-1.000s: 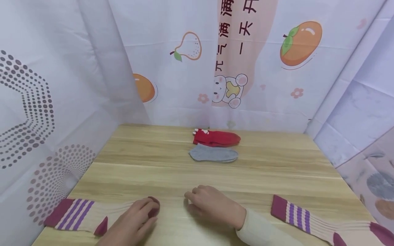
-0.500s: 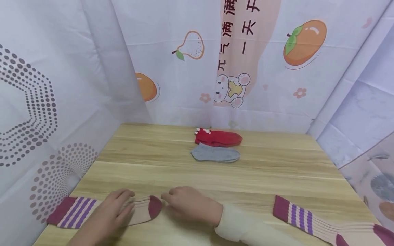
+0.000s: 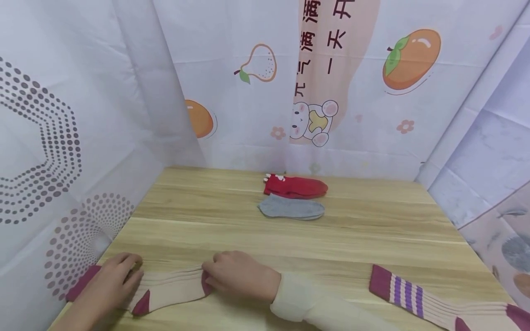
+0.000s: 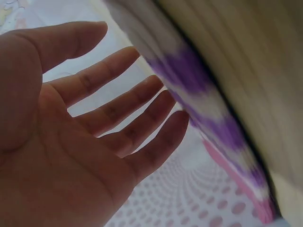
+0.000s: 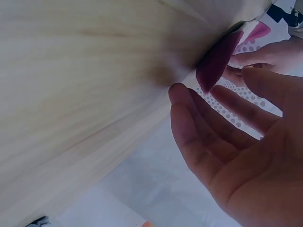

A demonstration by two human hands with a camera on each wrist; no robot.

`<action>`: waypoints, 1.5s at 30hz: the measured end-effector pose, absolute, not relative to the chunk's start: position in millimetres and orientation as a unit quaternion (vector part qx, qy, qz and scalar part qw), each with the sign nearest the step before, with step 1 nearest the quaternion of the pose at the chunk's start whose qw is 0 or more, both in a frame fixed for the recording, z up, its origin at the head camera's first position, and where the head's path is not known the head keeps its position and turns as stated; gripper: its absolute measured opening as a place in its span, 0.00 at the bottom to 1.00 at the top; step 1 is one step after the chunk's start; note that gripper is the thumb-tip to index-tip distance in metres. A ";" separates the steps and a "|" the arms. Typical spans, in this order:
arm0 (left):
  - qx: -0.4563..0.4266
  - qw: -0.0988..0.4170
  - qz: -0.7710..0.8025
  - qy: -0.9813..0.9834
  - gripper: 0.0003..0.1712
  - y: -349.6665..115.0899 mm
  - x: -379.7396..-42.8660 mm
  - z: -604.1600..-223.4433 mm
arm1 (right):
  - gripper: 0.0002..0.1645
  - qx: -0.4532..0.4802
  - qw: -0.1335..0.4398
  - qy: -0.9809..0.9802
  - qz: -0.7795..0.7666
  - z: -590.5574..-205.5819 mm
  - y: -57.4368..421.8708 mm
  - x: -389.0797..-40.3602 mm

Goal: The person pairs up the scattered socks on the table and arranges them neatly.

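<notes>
A cream sock with maroon toe and heel lies flat at the front left of the table. My left hand is over its striped leg; in the left wrist view the fingers are spread, their tips at the purple stripes. The maroon cuff shows partly beyond that hand. At the other end my right hand covers part of the maroon toe. Loosely bent fingers are at the toe in the right wrist view, with no grip on it.
A matching striped sock lies at the front right, running out of frame. Towards the back of the wooden table, a grey sock lies in front of red socks. Printed curtains hang behind and beside the table.
My left hand has slid left along the sock from the toe to the striped leg. The right hand has moved left from the bare table to the toe.
</notes>
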State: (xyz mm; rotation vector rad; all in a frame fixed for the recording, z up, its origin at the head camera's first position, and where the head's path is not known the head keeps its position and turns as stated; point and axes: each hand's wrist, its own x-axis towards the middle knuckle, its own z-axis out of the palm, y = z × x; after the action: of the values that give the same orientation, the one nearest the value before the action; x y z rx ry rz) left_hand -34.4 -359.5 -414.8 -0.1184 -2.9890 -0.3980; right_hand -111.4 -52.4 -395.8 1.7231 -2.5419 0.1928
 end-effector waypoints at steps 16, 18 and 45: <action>-0.011 0.028 -0.087 -0.996 0.17 -398.0 -39.3 -411.8 | 0.11 0.554 0.032 -0.832 0.006 -402.0 -62.8 -110.3; 0.000 0.007 -0.091 -0.996 0.17 -400.8 -39.5 -410.2 | 0.10 0.558 0.027 -0.830 0.015 -401.6 -62.7 -110.6; -0.034 0.033 -0.142 -0.989 0.12 -398.0 -29.8 -396.3 | 0.07 0.528 0.013 -0.848 0.043 -388.1 -28.1 -115.4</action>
State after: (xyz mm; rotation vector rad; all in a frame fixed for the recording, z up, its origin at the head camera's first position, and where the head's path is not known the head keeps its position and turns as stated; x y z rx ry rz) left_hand -29.8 -398.0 -396.3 -0.1033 -3.0436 -0.4367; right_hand -115.4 -28.1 -388.1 1.6449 -2.6430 0.1342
